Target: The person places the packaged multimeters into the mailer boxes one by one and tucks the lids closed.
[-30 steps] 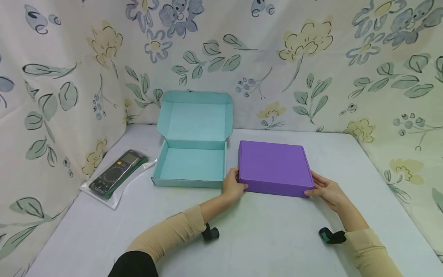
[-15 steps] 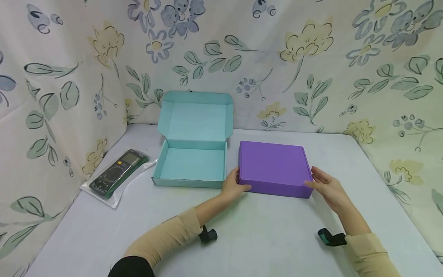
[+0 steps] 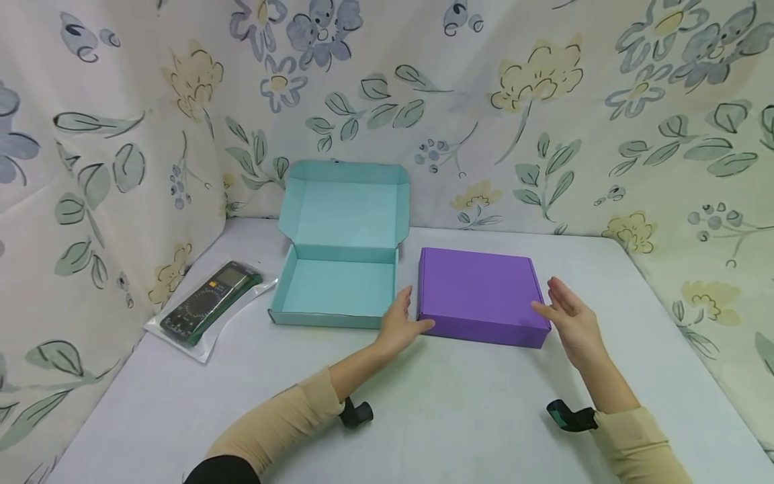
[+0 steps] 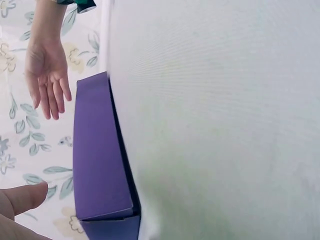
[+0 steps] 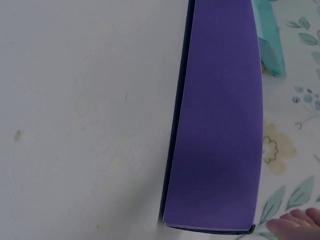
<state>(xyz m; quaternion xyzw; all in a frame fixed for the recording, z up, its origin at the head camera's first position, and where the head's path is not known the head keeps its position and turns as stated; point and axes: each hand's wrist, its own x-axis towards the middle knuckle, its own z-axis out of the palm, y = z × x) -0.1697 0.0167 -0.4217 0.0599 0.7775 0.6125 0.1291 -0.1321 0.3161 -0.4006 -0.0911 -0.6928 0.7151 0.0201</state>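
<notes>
A closed purple cardboard box point(image 3: 480, 292) lies on the white table, right of the middle. At its front left corner is my left hand point(image 3: 397, 328), fingers straight, with the thumb overlapping the corner in the head view. My right hand point(image 3: 574, 329) is raised by the right side of the box with its fingers extended; the left wrist view shows that hand point(image 4: 47, 75) apart from the purple box point(image 4: 97, 150). Neither hand holds anything. Just left of the purple box stands a teal box point(image 3: 338, 286) with its lid up and its inside bare.
A multimeter point(image 3: 208, 302) in a clear plastic bag lies on the left of the white table point(image 3: 459, 417). Floral cloth point(image 3: 459, 128) hangs behind and along both sides. A black wrist camera point(image 3: 571, 415) sits on the right forearm, another point(image 3: 357, 412) on the left.
Both hands have loosened from the purple box. The right hand has lifted away from its right corner with fingers straightened, and the left has drawn back slightly left. The box stays in place.
</notes>
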